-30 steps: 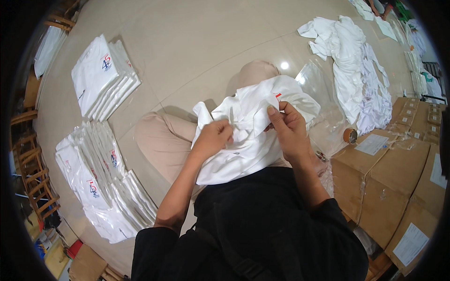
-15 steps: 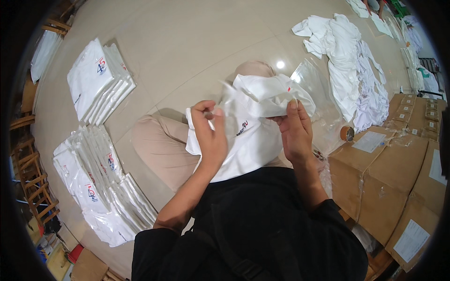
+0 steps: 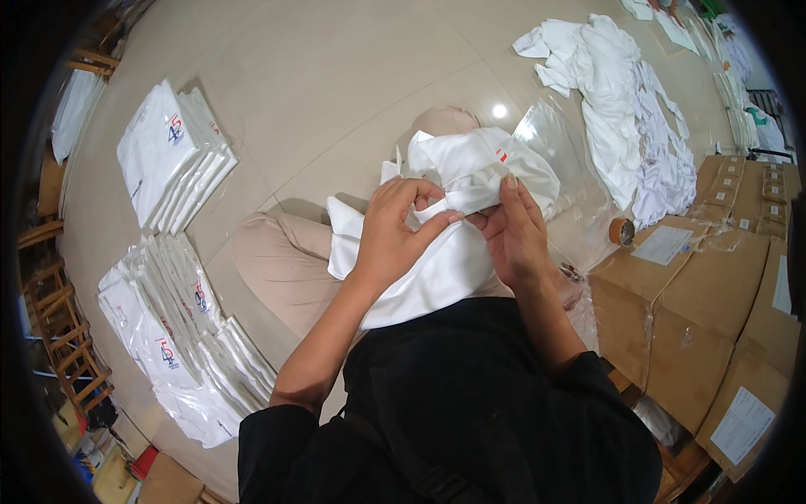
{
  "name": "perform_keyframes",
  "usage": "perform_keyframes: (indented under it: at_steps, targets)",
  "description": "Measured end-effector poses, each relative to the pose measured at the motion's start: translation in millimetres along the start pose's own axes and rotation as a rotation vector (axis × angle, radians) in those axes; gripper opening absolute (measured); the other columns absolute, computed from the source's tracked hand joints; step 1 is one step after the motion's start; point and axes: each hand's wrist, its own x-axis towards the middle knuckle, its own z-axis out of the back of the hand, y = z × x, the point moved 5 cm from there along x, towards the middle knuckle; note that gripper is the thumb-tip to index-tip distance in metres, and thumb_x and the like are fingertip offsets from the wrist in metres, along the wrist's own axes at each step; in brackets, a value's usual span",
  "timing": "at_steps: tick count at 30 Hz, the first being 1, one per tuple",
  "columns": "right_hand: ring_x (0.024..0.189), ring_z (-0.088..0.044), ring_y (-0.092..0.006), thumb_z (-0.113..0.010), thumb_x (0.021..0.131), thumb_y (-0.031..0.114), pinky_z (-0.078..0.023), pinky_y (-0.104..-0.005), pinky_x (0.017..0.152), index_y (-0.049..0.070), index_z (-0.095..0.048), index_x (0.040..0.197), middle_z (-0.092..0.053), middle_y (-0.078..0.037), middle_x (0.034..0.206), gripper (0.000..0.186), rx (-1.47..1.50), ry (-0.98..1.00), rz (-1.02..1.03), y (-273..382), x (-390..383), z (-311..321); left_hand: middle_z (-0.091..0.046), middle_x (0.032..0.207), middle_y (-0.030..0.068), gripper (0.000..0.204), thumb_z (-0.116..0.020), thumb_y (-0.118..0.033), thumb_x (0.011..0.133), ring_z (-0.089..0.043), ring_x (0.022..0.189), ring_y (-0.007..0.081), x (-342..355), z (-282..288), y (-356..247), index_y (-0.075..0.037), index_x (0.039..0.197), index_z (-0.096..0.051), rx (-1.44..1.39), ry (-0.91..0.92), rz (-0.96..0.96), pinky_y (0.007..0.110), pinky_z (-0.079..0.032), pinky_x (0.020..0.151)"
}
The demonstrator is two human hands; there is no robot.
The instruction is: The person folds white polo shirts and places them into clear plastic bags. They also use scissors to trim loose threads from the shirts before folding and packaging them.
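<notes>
My right grip (image 3: 518, 233) has this white garment (image 3: 453, 265) pinched; left grip (image 3: 395, 231) is on it too, can't tell if closed. Probably mid-straightening, next likely needs a gentle tug.

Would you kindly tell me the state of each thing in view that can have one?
White cloth garment, bunched and held.
Bare left hand, at the garment, grip unclear.
Bare right hand, thumb and fingers pinched on the garment's edge.
Folded white garments in clear plastic, stacked on the beige tiled floor.
Heap of loose white cloth, crumpled, unfolded.
Clear plastic sheets, spread on the floor.
Brown cardboard boxes, apparently closed.
</notes>
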Motion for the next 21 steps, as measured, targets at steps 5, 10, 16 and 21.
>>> perform_keyframes:
  at_steps: [5, 10, 16, 21]
  targets:
    - [0.127, -0.069, -0.0214, -0.047, 0.121, 0.031, -0.056, -0.0441, 0.109, 0.004, -0.059, 0.141, -0.071, -0.010, 0.135, 0.036, -0.036, -0.010, -0.023, 1, 2, 3, -0.068, 0.093, 0.0002, 0.028, -0.090, -0.014, 0.091, -0.054, 0.082, 0.0087, -2, -4, -3, -0.002, 0.114, -0.078, -0.197, -0.052, 0.219, 0.027, -0.047, 0.077]
    - [0.122, -0.071, -0.0211, -0.049, 0.120, 0.031, -0.058, -0.0444, 0.106, 0.004, -0.060, 0.140, -0.072, -0.010, 0.132, 0.036, -0.051, -0.012, -0.046, -1, 3, 5, -0.072, 0.095, -0.0002, 0.017, -0.082, -0.014, 0.101, -0.057, 0.081, 0.0057, -7, -6, 13, 0.000, 0.109, -0.078, -0.326, -0.048, 0.339, 0.024, -0.049, 0.078]
    - [0.119, -0.073, -0.0225, -0.049, 0.120, 0.029, -0.061, -0.0448, 0.104, 0.001, -0.060, 0.138, -0.073, -0.011, 0.129, 0.035, -0.034, -0.028, -0.052, 0, 4, 0, -0.074, 0.099, 0.0024, 0.020, -0.071, -0.020, 0.110, -0.066, 0.092, 0.0074, -7, -2, 31, 0.000, 0.110, -0.070, -0.472, -0.026, 0.351, 0.025, -0.052, 0.085]
    - [0.115, -0.074, -0.0232, -0.053, 0.118, 0.028, -0.062, -0.0439, 0.102, 0.000, -0.061, 0.135, -0.073, -0.012, 0.126, 0.034, -0.079, -0.035, -0.048, 1, 5, 3, -0.073, 0.108, 0.0048, 0.017, -0.062, -0.021, 0.115, -0.068, 0.103, 0.0107, -11, -8, 31, -0.003, 0.116, -0.062, -0.556, -0.019, 0.298, 0.028, -0.053, 0.094]
